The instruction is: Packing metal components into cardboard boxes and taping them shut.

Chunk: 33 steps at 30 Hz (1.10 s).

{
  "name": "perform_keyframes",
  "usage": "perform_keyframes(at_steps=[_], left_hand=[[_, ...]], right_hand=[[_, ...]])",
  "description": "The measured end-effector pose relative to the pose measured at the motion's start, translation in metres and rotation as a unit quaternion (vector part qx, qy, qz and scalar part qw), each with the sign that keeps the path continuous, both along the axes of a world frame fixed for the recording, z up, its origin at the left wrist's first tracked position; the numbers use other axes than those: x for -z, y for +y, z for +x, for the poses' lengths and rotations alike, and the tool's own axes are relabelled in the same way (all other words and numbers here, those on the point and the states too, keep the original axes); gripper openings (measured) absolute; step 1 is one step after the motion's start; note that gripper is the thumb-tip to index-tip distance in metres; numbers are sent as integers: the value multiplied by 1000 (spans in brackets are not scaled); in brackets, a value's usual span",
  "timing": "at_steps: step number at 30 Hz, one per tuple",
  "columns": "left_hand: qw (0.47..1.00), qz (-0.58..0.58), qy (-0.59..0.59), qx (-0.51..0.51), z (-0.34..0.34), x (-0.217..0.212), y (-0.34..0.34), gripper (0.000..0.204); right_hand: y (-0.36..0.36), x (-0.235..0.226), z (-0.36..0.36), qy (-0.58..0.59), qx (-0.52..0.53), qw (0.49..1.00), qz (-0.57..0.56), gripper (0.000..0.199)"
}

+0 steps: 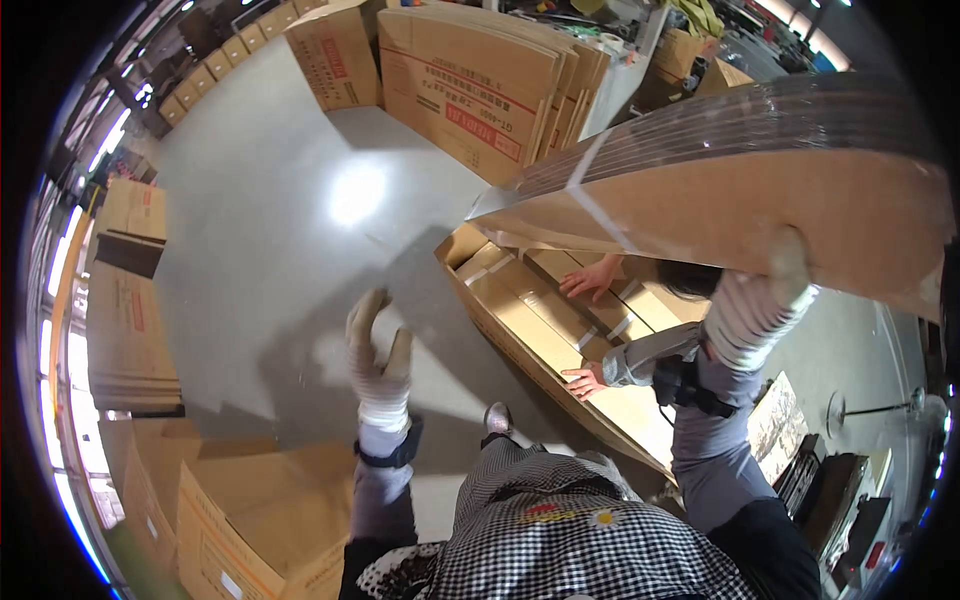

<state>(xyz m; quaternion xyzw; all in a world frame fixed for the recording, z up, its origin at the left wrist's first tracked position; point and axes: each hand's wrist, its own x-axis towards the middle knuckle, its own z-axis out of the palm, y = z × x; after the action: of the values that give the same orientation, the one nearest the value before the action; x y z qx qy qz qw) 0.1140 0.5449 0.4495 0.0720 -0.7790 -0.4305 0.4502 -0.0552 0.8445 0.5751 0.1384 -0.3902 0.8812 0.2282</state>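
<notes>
My left hand (pixel 380 350) wears a light glove with a striped cuff. It hangs over the floor with thumb and fingers apart, holding nothing. My right hand (pixel 765 300), also gloved, grips the lower edge of a large cardboard stack (pixel 730 205) wrapped in clear film. A white strap crosses the stack, which leans over a long open carton (pixel 490 325). Inside that carton lie long brown boxes (pixel 530 300) with pale bands. A co-worker's bare hands (pixel 592 278) reach in and rest on them; the stack hides most of that person.
Flattened cartons (pixel 465 85) stand upright at the back, beside an upright carton (pixel 338 60). More flat cartons (pixel 135 335) lean at the left. An open carton (pixel 265 510) sits at the lower left. At the right are a round-based stand (pixel 838 413) and dark items (pixel 840 500).
</notes>
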Motion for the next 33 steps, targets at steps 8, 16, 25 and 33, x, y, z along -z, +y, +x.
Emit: perform_keyframes(at_steps=[8, 16, 25, 33], left_hand=[[963, 188, -189, -39, 88, 94, -72, 40], [954, 83, -251, 145, -20, 89, -54, 34], [880, 83, -188, 429, -80, 114, 22, 40], [814, 57, -132, 563, -139, 94, 233, 39]], right_hand=[[-85, 21, -7, 42, -18, 982, 181, 37], [-35, 38, 2, -143, -27, 983, 114, 25], [127, -56, 99, -65, 280, 958, -19, 35], [315, 58, 231, -111, 300, 916, -243, 33]])
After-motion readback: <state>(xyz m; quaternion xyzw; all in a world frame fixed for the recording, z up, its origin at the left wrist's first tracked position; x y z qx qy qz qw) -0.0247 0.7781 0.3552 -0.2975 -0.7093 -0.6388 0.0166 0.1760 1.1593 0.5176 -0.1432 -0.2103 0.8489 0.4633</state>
